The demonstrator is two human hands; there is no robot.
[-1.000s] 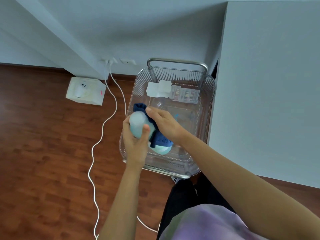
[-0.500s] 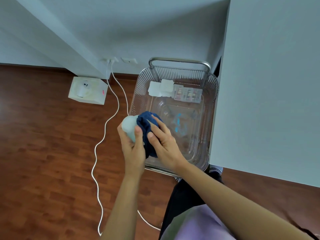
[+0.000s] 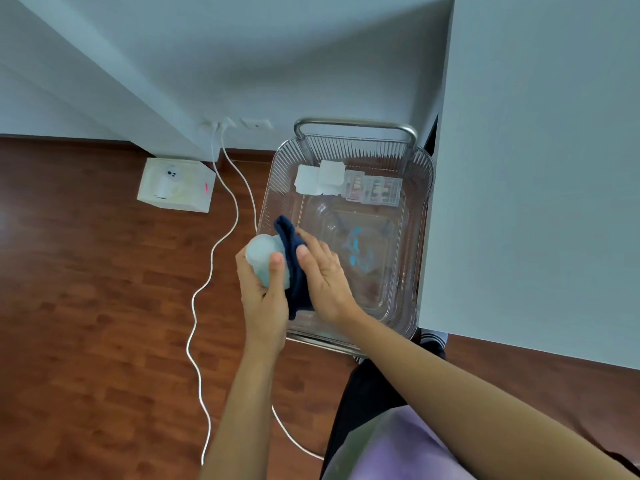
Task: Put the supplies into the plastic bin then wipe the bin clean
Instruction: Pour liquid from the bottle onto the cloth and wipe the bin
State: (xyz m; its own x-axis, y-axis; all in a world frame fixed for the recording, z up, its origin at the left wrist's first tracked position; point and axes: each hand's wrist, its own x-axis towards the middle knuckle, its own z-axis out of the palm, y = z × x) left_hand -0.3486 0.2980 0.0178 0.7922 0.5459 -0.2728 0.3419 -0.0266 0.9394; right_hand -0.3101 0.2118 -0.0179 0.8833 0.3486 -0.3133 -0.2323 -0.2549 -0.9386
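Observation:
A clear plastic bin (image 3: pixel 420 216) sits on a metal cart with a rail handle (image 3: pixel 353 123). At its far end lie white gauze packets (image 3: pixel 320 176) and a clear pill organiser (image 3: pixel 375 187); something blue (image 3: pixel 355 244) shows through the clear bottom. Over the bin's near left corner my left hand (image 3: pixel 263 299) grips a pale frosted bottle (image 3: pixel 261 254). My right hand (image 3: pixel 325 278) presses a dark blue cloth (image 3: pixel 294 261) against the bottle's side.
A white wall or cabinet panel (image 3: pixel 536 168) stands hard against the cart's right side. On the wooden floor to the left lie a white box (image 3: pixel 175 185) and a white cable (image 3: pixel 207 271) running from a wall socket (image 3: pixel 221 124).
Both hands, with bottle and cloth, have shifted left toward the bin's near left corner. The cloth has slid from wrapping over the bottle to lying along its right side.

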